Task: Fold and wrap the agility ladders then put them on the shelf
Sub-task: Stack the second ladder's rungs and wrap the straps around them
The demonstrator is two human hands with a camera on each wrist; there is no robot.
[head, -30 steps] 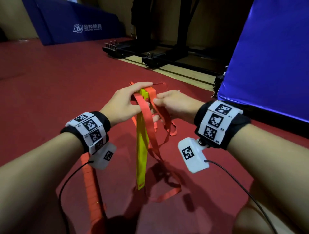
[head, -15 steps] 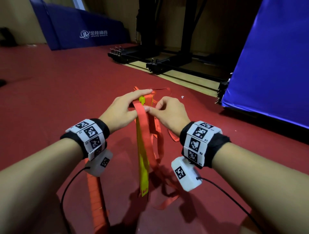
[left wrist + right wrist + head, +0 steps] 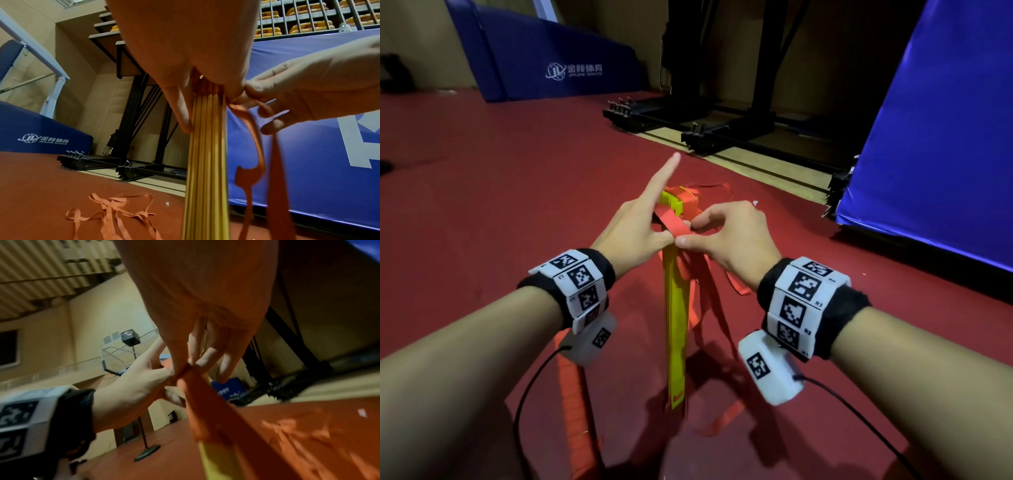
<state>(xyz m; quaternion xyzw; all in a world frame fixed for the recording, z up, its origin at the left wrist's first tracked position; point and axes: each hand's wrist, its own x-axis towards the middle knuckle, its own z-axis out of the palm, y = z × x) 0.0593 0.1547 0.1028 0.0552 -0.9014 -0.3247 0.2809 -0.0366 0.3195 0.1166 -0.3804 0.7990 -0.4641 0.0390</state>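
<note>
Red matte flooring (image 3: pixel 524 192) fills the gym, with glossy blue padded mats (image 3: pixel 941 130) along its edges and a black steel frame (image 3: pixel 709 130) behind. At centre the stack of flat yellow plastic rungs (image 3: pixel 675 329) stands nearly upright, its long axis vertical, lower end on the floor and top end held up between the hands. Thin red webbing straps (image 3: pixel 698 298) hang limp beside it and trail across the floor. The left hand (image 3: pixel 633 229) grips the top of the stack with thumb and lower fingers; its index finger, curled over the bundle half a second ago, now points straight out. The right hand (image 3: pixel 729 236) pinches a flat strap end (image 3: pixel 673 222) between thumb and forefinger, now drawn across the top toward the left thumb. A second orange bundle (image 3: pixel 577 404) lies on the floor below the left wrist.
</note>
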